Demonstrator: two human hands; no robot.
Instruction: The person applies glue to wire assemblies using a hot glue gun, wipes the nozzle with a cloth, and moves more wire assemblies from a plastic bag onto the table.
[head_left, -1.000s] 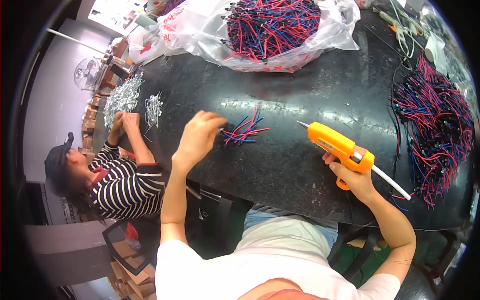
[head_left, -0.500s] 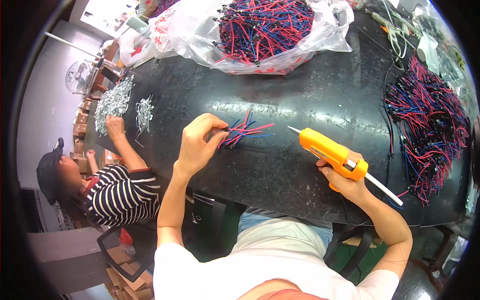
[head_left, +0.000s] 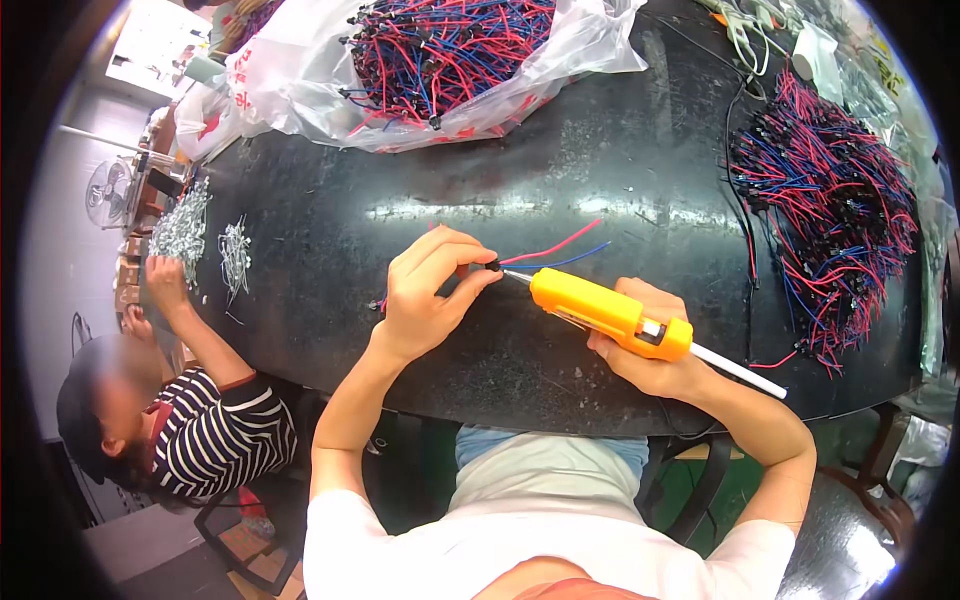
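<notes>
Between thumb and forefinger of my left hand point(head_left: 432, 295) is a small black connector point(head_left: 493, 265), with one red wire point(head_left: 562, 243) and one blue wire point(head_left: 570, 261) trailing off to the right. My right hand point(head_left: 650, 355) is wrapped round the grip of a yellow hot glue gun point(head_left: 590, 303). A white glue stick point(head_left: 740, 370) juts from its back end. The gun's metal nozzle point(head_left: 517, 276) is right at the connector; whether they touch I cannot tell. Bits of other wires show behind my left hand, mostly hidden by it.
Red and blue wires fill a clear plastic bag point(head_left: 590, 45) at the back of the black table point(head_left: 310, 190). A heap of similar wires point(head_left: 830, 200) lies at right. A co-worker point(head_left: 215, 430) at left reaches to a pile of whitish pieces point(head_left: 180, 230), beside a smaller bunch point(head_left: 235, 255).
My right hand has brought the glue gun leftward to the connector. My left hand has moved slightly right with the connector, off the small wire bunch. The whole view has shifted.
</notes>
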